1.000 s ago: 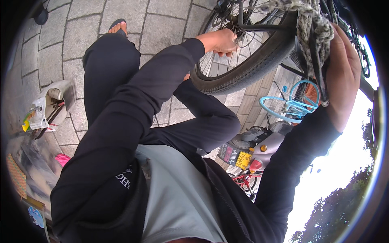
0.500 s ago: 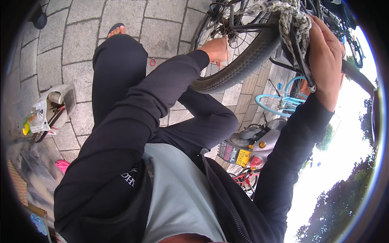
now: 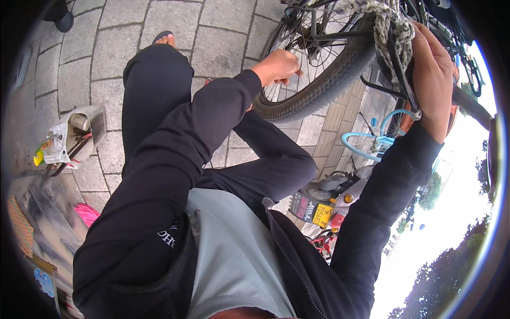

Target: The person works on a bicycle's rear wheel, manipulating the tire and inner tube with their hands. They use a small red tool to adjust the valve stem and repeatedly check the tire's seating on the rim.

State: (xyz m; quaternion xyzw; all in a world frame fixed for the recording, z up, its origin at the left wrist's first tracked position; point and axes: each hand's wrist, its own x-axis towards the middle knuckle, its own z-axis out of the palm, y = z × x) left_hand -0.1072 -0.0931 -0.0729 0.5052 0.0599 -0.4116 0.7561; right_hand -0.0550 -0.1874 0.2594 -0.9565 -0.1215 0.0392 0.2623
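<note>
A bicycle wheel with a knobby black tyre [image 3: 319, 87] and thin metal spokes stands in front of me at the upper right. My left hand [image 3: 277, 67] is at the rim and spokes, its fingers curled in. Whatever lies between those fingertips is too small to make out. Higher up, my right hand [image 3: 433, 80] is wrapped round the bicycle's black rear rack, beside a braided grey-white rope [image 3: 390, 37] wound about it. Part of its fingers is hidden behind the rack.
Stone paving [image 3: 223, 45] lies under the wheel. An open whitish container [image 3: 98, 127] with tools stands at the left. A light-blue bicycle [image 3: 361, 146], a parked scooter [image 3: 348, 199] and a red bicycle [image 3: 323, 242] are to the right. A dark shoe [image 3: 65, 22] shows at top left.
My left hand has drawn back slightly to the left along the wheel, its fingers still curled. The right hand keeps its hold. The small red ring on the paving is now mostly behind my sleeve.
</note>
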